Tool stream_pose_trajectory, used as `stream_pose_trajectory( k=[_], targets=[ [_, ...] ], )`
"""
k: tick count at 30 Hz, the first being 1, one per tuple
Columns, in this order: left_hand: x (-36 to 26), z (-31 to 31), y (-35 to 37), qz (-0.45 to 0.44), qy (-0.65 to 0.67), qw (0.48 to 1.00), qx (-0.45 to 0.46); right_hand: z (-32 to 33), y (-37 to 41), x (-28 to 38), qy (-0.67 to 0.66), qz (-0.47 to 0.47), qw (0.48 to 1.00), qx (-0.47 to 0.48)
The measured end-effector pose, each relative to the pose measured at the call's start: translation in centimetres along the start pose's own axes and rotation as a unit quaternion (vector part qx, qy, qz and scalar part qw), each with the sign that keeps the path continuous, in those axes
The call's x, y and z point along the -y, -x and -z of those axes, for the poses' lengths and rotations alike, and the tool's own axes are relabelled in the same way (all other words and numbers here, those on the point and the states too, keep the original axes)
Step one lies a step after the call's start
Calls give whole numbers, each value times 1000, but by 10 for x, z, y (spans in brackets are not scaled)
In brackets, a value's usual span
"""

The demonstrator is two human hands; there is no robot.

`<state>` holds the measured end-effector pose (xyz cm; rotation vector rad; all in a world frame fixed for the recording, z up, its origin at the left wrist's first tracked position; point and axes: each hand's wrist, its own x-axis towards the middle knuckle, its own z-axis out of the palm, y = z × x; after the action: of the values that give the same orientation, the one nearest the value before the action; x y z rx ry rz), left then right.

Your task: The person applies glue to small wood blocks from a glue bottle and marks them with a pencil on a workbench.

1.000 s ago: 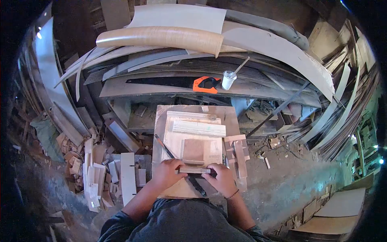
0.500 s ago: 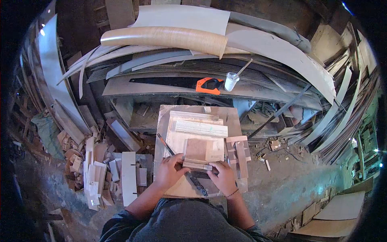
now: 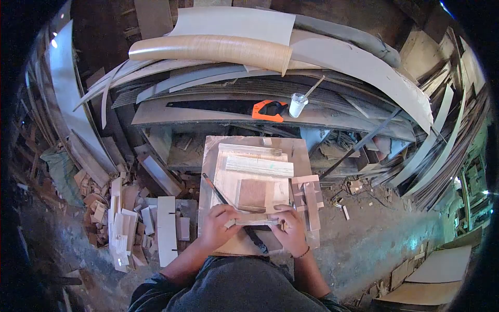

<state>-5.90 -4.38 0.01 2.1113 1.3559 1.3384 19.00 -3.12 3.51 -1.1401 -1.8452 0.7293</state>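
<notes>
Both hands grip a short stack of thin wooden strips over the near part of the work table. My left hand pinches its left end, and my right hand wraps round the other end. Just beyond the strips lies a brown wooden block with a paler piece at its right. A dark stick with an orange mark slants towards my left hand. Below the strips shows a black, rough-surfaced bar; whether it joins the stick is hidden.
Pale strips lie farther back on the table, and a notched wooden piece overhangs its right edge. On the bench behind rest an orange-handled handsaw and a white cup with a stick. Offcuts litter the left floor.
The strips have come away from the block's near edge, towards my body. Both hands moved with them, and the grip shifted round the ends.
</notes>
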Motion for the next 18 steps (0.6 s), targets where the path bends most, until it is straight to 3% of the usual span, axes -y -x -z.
stream_pose_trajectory(
  k=[2,8,12,18],
  targets=[
    [-2,1,-1,-7,16,1000,-11,2,1,5,-21,-29,999,6],
    [-8,6,-8,-31,33,999,-15,4,-4,5,11,56,998,-12],
    [-13,7,-14,-10,116,993,-1,9,-6,17,-37,2,999,10],
    [-21,18,-15,104,231,965,74,18,1,24,-137,-92,985,52]
  ],
)
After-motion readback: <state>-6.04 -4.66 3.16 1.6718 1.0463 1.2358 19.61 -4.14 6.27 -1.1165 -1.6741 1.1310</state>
